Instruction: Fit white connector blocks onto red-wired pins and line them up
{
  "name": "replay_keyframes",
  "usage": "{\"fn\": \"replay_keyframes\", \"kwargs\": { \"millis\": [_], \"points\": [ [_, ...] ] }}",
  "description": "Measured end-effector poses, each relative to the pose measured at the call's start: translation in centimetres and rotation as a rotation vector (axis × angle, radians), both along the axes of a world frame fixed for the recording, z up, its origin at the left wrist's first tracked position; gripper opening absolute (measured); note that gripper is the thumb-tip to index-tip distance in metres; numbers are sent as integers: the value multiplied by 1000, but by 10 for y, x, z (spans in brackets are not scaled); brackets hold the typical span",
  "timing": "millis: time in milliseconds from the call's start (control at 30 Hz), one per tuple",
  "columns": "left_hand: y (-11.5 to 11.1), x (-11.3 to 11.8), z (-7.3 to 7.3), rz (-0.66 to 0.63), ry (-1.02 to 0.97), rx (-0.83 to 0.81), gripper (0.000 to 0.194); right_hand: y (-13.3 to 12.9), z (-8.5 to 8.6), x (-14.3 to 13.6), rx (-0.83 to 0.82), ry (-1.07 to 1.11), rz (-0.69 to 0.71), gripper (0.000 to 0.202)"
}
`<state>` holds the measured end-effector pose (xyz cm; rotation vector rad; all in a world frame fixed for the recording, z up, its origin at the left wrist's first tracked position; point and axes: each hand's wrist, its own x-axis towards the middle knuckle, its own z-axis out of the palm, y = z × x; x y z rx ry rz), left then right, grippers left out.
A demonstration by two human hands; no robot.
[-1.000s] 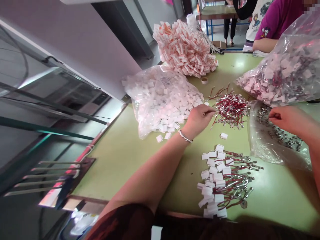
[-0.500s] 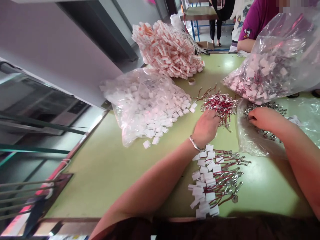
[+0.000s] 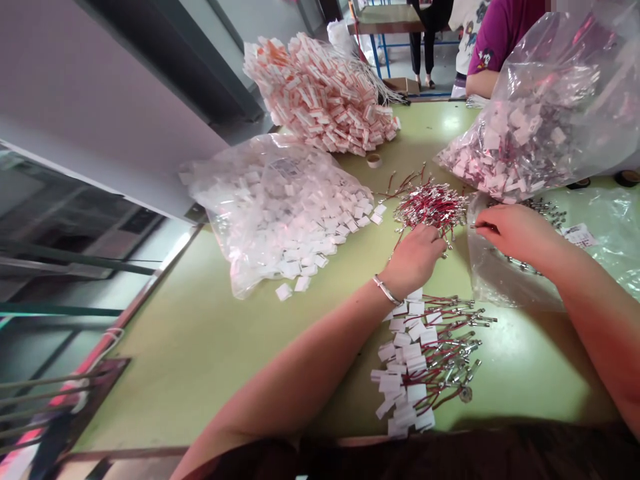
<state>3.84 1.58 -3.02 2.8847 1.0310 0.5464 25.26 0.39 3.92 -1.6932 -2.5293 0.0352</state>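
My left hand (image 3: 417,257), with a bracelet at its wrist, is closed at the near edge of a heap of short red wires with metal ends (image 3: 433,203). What its fingers hold is hidden. My right hand (image 3: 515,230) is pinched over the left part of a flat clear plastic bag (image 3: 493,283). Something small and dark shows at its fingertips, too small to name. Small metal parts (image 3: 525,267) lie on that bag, partly under the hand. Below my left hand lie several rows of white connectors (image 3: 400,383) with red wires and metal ends pointing right.
An open clear bag of white connectors (image 3: 295,220) spills at left. Behind it rises a heap of white-and-orange pieces (image 3: 330,100). A fuller bag (image 3: 520,140) stands at right, with a person in a purple sleeve (image 3: 487,47) behind. A tape roll (image 3: 373,160) lies between.
My right hand has lifted off the small metal parts and moved left, toward the red wires. My left hand has drawn slightly back from the heap. The view has shifted a little.
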Motion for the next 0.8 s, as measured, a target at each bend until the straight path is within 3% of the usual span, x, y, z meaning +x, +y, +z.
{"fn": "replay_keyframes", "kwargs": {
  "millis": [133, 233, 367, 433, 600, 800],
  "points": [
    [8, -8, -6, -63, -83, -16, 21, -6, -4, -12, -22, -24, 33, 21],
    [13, -14, -2, -103, -321, -100, 17, -7, -9, -16, -33, 4, 58, 20],
    [8, -19, 14, 92, -791, -297, 9, -8, -16, -20, -24, 294, 96, 17],
    [2, -20, 20, 200, -930, -430, 8, -11, -18, -25, 10, 464, 90, 16],
    [-14, -19, 21, 189, -863, -737, 9, -24, -22, -42, 82, 640, 60, 16],
    [-18, -16, 19, 150, -813, -795, 10, -26, -29, -47, 56, 632, 101, 16]
  ]
}}
